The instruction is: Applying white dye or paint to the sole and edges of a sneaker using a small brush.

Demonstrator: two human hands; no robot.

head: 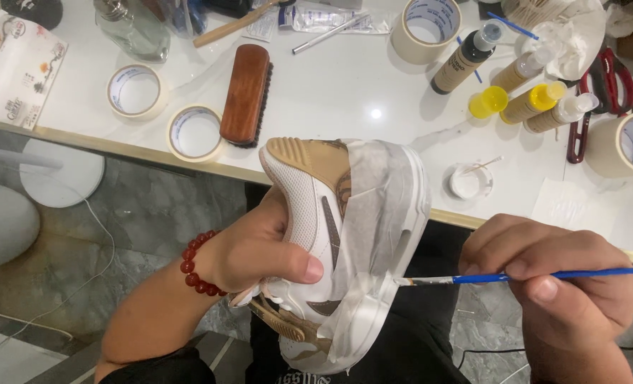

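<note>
My left hand (259,249) grips a white and tan sneaker (316,213) by its upper, thumb across the side, sole turned to the right. Masking tape (384,192) covers much of the sole and side. A red bead bracelet sits on that wrist. My right hand (558,277) pinches a thin blue-handled paintbrush (473,279), held level. Its white-loaded tip touches the taped edge of the sole low on the shoe's right side.
On the white table (359,85) lie a wooden shoe brush (246,92), several masking tape rolls (195,132), a small cup of white paint (471,181), several paint bottles (523,92), red scissors (608,85) and a glass bottle (131,28). Grey marble floor below.
</note>
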